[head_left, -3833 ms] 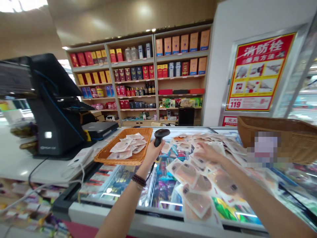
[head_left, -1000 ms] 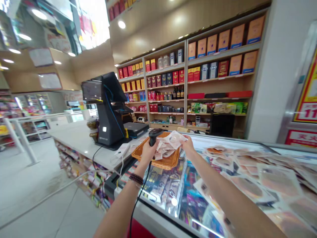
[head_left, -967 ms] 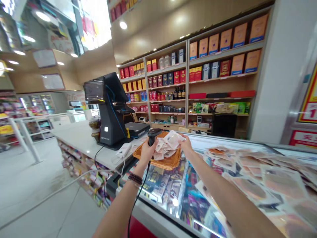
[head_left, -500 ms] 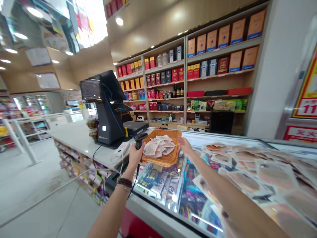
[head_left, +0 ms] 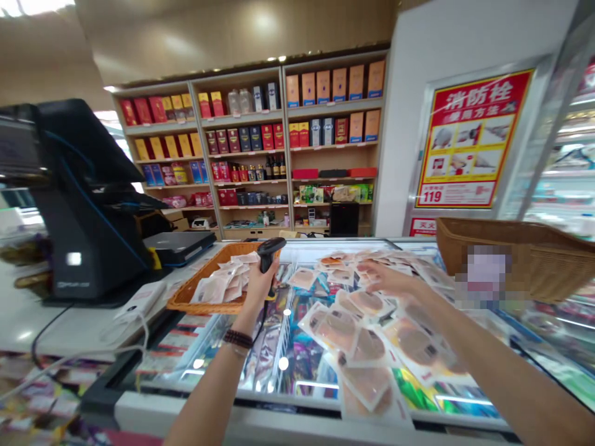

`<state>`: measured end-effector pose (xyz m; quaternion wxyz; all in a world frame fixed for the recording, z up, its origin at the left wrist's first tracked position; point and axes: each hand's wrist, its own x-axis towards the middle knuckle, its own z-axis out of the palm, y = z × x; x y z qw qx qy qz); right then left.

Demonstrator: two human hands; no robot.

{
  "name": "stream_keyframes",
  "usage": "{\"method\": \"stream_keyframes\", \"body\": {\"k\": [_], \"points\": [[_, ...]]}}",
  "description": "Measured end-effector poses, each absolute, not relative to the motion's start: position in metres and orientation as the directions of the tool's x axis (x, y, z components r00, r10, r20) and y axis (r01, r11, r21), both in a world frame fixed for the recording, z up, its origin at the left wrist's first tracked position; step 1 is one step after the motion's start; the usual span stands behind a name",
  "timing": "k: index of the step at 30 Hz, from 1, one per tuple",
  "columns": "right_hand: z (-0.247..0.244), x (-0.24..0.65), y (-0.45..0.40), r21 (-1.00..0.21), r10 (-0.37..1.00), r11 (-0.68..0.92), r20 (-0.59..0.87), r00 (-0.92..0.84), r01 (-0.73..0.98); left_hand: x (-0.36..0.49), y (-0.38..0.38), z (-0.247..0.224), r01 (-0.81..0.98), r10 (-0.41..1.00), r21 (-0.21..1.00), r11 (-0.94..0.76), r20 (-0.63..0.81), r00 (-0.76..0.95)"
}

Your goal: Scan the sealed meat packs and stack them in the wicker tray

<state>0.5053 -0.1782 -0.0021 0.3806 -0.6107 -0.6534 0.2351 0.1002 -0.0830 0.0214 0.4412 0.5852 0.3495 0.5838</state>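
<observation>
Right hand [head_left: 387, 277] swung from wicker tray [head_left: 186, 301] out over vacuum-sealed meat packets [head_left: 369, 347], now well right of tray; fingers spread, palm down, holding nothing. Packets heaped on freezer glass [head_left: 307, 384] below it. Left hand [head_left: 260, 282] wrapped round corded barcode scanner [head_left: 266, 255], just beside tray. Woven basket [head_left: 493, 244] beyond right hand.

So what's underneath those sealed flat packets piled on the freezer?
The packets lie on the freezer's glass lid, with brightly coloured packaged goods inside below it. Whatever sits directly beneath the pile is covered, so that part cannot be seen.
</observation>
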Motion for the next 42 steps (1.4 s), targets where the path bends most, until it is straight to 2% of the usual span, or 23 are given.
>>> {"method": "stream_keyframes", "body": {"k": [3, 6, 8, 11, 14, 17, 19, 21, 30, 42], "points": [[-0.013, 0.517, -0.194, -0.658, 0.993, 0.113, 0.103, -0.059, 0.745, 0.139, -0.090, 0.010, -0.147, 0.916, 0.929, -0.338, 0.361, 0.176], [-0.023, 0.515, -0.192, -0.582, 0.989, 0.137, 0.132, -0.073, 0.802, 0.170, -0.098, -0.004, -0.165, 0.920, 0.943, -0.287, 0.320, 0.228], [-0.029, 0.510, -0.186, -0.578, 0.977, 0.113, 0.214, 0.017, 0.808, 0.183, -0.103, -0.014, -0.163, 0.917, 0.952, -0.258, 0.294, 0.269], [-0.042, 0.498, -0.171, -0.662, 0.888, 0.009, 0.350, 0.299, 0.749, 0.191, -0.109, -0.029, -0.129, 0.904, 0.960, -0.249, 0.278, 0.323], [-0.063, 0.477, -0.152, -0.816, 0.770, 0.030, 0.387, 0.507, 0.577, 0.190, -0.112, -0.039, -0.106, 0.896, 0.966, -0.237, 0.260, 0.360], [-0.084, 0.449, -0.133, -0.950, 0.746, 0.196, 0.305, 0.592, 0.242, 0.186, -0.114, -0.046, -0.106, 0.897, 0.972, -0.208, 0.233, 0.375], [-0.094, 0.434, -0.126, -0.963, 0.761, 0.269, 0.225, 0.608, 0.019, 0.186, -0.114, -0.048, -0.096, 0.898, 0.976, -0.194, 0.216, 0.384], [-0.097, 0.423, -0.124, -0.951, 0.766, 0.299, 0.188, 0.615, -0.082, 0.187, -0.115, -0.050, -0.082, 0.892, 0.977, -0.196, 0.212, 0.399], [-0.086, 0.420, -0.136, -0.926, 0.761, 0.350, 0.194, 0.619, -0.140, 0.191, -0.121, -0.052, -0.031, 0.868, 0.976, -0.215, 0.205, 0.452], [-0.084, 0.410, -0.141, -0.920, 0.741, 0.385, 0.266, 0.616, -0.067, 0.189, -0.123, -0.057, -0.039, 0.835, 0.982, -0.185, 0.177, 0.521]]}}
